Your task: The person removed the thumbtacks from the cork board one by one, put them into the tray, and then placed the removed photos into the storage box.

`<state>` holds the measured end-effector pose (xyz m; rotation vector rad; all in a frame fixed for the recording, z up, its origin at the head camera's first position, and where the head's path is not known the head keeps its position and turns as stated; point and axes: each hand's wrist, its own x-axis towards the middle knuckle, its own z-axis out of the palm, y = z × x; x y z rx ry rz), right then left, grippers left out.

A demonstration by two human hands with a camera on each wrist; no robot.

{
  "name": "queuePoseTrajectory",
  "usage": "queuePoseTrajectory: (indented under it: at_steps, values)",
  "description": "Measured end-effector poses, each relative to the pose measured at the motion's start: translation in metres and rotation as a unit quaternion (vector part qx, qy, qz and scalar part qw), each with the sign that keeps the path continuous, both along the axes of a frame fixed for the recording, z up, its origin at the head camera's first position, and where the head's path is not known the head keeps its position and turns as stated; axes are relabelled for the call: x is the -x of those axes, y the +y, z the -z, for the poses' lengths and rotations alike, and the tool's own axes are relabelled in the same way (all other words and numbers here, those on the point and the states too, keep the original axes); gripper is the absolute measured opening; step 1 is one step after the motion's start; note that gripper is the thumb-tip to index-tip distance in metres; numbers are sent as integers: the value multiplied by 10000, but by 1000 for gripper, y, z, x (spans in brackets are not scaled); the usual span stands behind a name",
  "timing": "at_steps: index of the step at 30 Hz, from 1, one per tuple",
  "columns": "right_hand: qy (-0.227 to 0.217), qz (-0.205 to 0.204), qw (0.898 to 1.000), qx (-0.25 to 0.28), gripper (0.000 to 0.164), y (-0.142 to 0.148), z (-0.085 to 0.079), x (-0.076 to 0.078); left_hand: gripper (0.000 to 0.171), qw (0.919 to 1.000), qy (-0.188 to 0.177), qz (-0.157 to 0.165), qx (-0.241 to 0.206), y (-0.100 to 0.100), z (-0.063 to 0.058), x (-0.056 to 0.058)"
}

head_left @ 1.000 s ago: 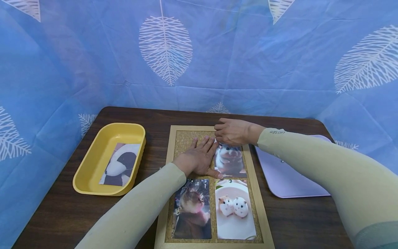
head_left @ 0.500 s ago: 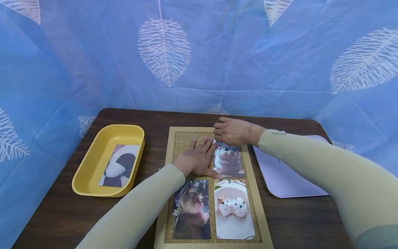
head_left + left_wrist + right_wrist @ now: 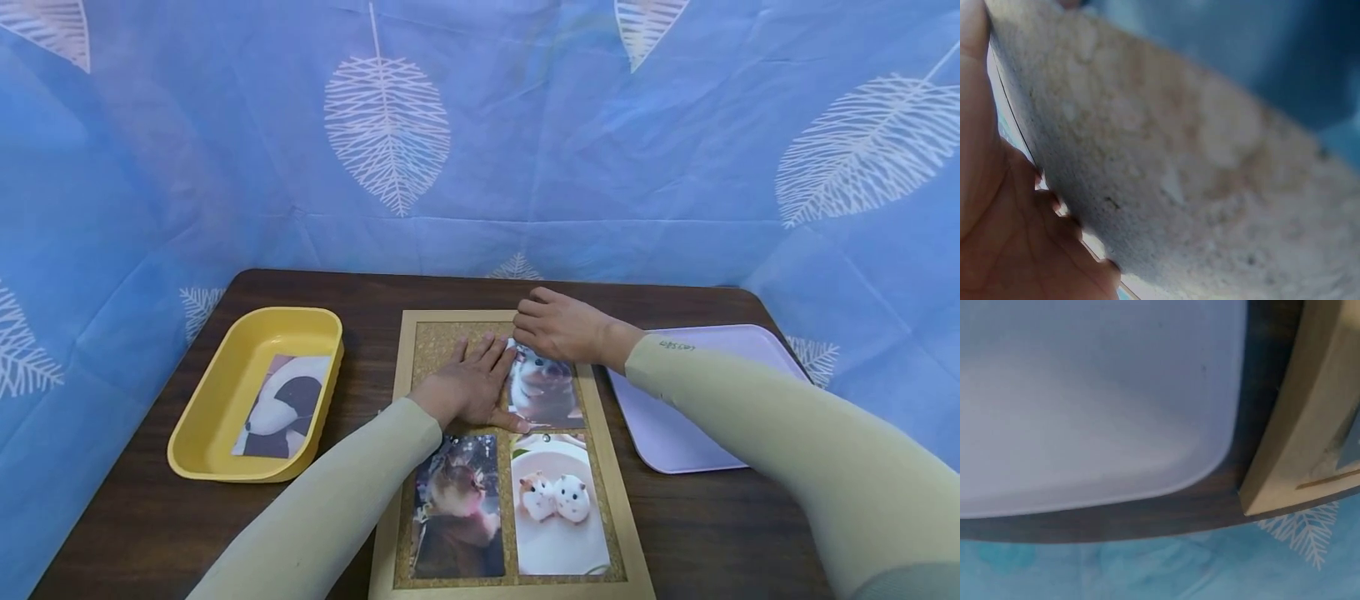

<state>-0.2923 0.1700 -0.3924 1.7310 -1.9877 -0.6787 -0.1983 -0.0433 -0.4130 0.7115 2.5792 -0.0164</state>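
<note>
My left hand lies spread on the cork board. Its thumb and fingers reach the left side of a hamster photo at the board's upper right. At that photo's top edge, my right hand bends its fingers downward; the fingertips and anything between them are hidden. Below are a dark animal photo and a photo of two hamsters, the latter with a small silver pin near its top. In the left wrist view, the palm is beside blurred cork.
A yellow tray at the left holds another photo. Right of the board lies a lilac tray, partly under the right forearm. A light wooden frame borders the cork, on a dark brown table.
My right hand has tilted a little at the photo's top edge, uncovering slightly more of the photo. The left hand stays in place. The whole view has shifted slightly.
</note>
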Motion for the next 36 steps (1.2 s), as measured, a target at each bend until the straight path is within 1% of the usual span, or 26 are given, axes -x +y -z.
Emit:
queuePoseTrajectory:
  at_steps: [5, 6, 11, 13, 16, 23, 28, 32, 36]
  values:
    - [233, -222, 9975, 630, 17, 8, 5, -4, 119, 10000, -3, 5, -42, 0, 1, 0]
    - [293, -252, 9965, 748, 20, 10, 6, -5, 119, 10000, -7, -6, -49, 0, 1, 0]
    - [457, -319, 9907, 1240, 47, 19, 9, -9, 120, 9999, -21, -50, -89, 0, 2, 1]
    - [468, -328, 9885, 1403, 50, 24, 9, -12, 119, 9999, -3, -46, -102, 1, 2, 1]
    - [512, -282, 9857, 1579, 48, 35, 10, -17, 119, 9999, 13, -50, -123, 1, 2, 1]
    - [599, -72, 9819, 1793, 42, 64, 10, -27, 118, 9998, 3, -42, -178, 1, -2, -2]
    - [512, 115, 9799, 1926, 39, 85, 9, -33, 118, 9999, -5, -31, -159, 2, -2, -2]
    - [429, 303, 9793, 1957, 41, 103, 9, -39, 118, 9999, 5, -6, -157, 2, -1, -2]
    - [452, 585, 9802, 1835, 46, 120, 10, -45, 119, 9998, 12, -25, -219, 2, -1, -2]
